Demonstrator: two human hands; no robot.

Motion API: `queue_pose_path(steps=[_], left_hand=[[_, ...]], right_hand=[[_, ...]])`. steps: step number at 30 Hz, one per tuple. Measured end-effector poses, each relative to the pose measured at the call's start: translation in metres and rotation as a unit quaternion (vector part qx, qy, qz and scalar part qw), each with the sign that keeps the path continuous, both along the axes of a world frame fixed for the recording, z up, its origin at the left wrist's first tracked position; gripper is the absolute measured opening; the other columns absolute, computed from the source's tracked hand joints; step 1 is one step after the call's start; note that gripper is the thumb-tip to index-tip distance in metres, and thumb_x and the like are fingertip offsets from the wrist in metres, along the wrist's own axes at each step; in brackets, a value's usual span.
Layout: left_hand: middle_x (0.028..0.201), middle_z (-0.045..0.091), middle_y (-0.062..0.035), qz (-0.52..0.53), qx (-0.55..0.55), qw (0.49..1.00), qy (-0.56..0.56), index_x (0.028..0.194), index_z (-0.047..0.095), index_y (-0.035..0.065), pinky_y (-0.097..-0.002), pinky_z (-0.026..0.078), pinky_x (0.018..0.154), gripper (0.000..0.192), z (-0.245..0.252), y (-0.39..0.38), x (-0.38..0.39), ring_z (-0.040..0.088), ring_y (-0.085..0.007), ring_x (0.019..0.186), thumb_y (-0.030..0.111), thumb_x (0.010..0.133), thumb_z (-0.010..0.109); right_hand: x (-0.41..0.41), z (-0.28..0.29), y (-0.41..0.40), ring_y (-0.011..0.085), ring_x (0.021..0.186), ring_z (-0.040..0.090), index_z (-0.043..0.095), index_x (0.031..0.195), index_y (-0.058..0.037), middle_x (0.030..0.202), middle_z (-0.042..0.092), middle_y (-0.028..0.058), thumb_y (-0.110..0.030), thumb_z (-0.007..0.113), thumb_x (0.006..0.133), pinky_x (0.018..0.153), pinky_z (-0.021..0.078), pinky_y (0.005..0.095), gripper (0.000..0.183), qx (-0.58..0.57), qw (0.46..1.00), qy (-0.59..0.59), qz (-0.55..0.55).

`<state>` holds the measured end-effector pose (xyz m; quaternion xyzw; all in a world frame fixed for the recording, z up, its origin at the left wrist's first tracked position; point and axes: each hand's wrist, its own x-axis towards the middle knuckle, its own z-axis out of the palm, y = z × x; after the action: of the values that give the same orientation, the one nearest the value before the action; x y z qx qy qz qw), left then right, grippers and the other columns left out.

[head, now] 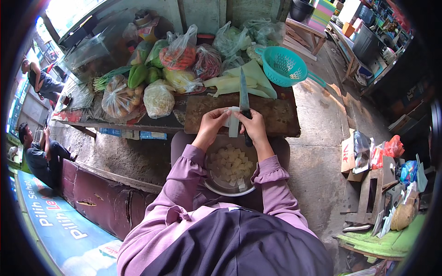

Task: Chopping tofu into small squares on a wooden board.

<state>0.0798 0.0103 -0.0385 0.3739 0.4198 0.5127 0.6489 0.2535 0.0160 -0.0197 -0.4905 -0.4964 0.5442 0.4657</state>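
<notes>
My left hand (214, 125) pinches the upper end of a pale, translucent vegetable strip (233, 127), which hangs down over the bowl. In my right hand (254, 126) is a kitchen knife (243, 91) with a black handle, its blade pointing up and away from me. The thumb of that hand also touches the strip's top. On my lap rests a metal bowl (215, 183) with many pale cut cubes (233, 164) inside. Just beyond my hands lies a worn wooden chopping board (207, 107). Long pale green vegetable pieces (238, 82) lie behind it, around the knife's tip.
A turquoise plastic colander (283, 65) stands at the table's right corner. Bagged carrots (178, 57), chayotes (137, 75) and a bag of potatoes (121, 96) crowd the table. Two people (45, 151) are at the far left. A maroon bench (103, 196) runs along my left.
</notes>
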Motion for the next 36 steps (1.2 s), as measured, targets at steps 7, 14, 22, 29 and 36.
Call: queue_pose_path(steps=[7, 14, 22, 29, 36], left_hand=[[0.100, 0.073, -0.0068, 0.008, -0.002, 1.000, -0.030, 0.116, 0.070, -0.0030, -0.0271, 0.056, 0.075, 0.032, 0.007, -0.006, 0.002, 0.068, -0.0119, 0.084, 0.024, 0.099, 0.069], [0.092, 0.071, -0.0006, 0.033, 0.018, 0.999, 0.024, 0.116, 0.071, -0.0004, -0.0230, 0.055, 0.073, 0.032, -0.001, -0.008, -0.005, 0.065, -0.0059, 0.078, 0.026, 0.098, 0.070], [0.090, 0.069, 0.0020, 0.022, 0.007, 0.999, 0.037, 0.111, 0.073, 0.0030, -0.0228, 0.051, 0.066, 0.029, 0.025, -0.028, -0.004, 0.060, -0.0039, 0.076, 0.028, 0.097, 0.073], [0.101, 0.073, -0.0018, 0.080, 0.048, 0.996, 0.012, 0.106, 0.072, 0.0025, -0.0241, 0.053, 0.076, 0.022, 0.009, -0.031, 0.012, 0.066, -0.0077, 0.087, 0.021, 0.095, 0.074], [0.104, 0.073, -0.0053, 0.119, 0.073, 0.987, -0.080, 0.107, 0.069, 0.0027, -0.0292, 0.054, 0.077, 0.018, 0.019, -0.040, 0.029, 0.067, -0.0111, 0.090, 0.017, 0.096, 0.072]], right_hand=[[0.001, -0.004, -0.003, 0.0058, 0.049, 0.053, 0.065, 0.098, 0.0009, 0.075, 0.063, 0.0016, -0.016, 0.082, 0.087, 0.044, 0.0440, 0.0243, 0.027, 0.000, 1.000, -0.004, -0.005], [0.001, -0.001, -0.002, 0.0035, 0.051, 0.051, 0.065, 0.097, -0.0035, 0.073, 0.062, -0.0024, -0.017, 0.082, 0.087, 0.045, 0.0424, 0.0224, 0.023, -0.010, 0.999, 0.035, 0.014], [0.000, -0.003, -0.002, 0.0036, 0.051, 0.052, 0.067, 0.098, -0.0031, 0.072, 0.063, -0.0028, -0.021, 0.080, 0.089, 0.046, 0.0416, 0.0223, 0.023, -0.024, 0.999, 0.017, 0.024], [-0.002, 0.007, -0.011, 0.0042, 0.052, 0.053, 0.067, 0.101, -0.0031, 0.073, 0.063, -0.0019, -0.023, 0.079, 0.090, 0.047, 0.0430, 0.0227, 0.026, -0.018, 0.997, 0.052, 0.051], [0.000, 0.005, -0.016, 0.0050, 0.058, 0.056, 0.066, 0.102, -0.0031, 0.077, 0.064, -0.0006, -0.019, 0.079, 0.091, 0.050, 0.0435, 0.0220, 0.023, -0.012, 0.993, 0.098, 0.066]])
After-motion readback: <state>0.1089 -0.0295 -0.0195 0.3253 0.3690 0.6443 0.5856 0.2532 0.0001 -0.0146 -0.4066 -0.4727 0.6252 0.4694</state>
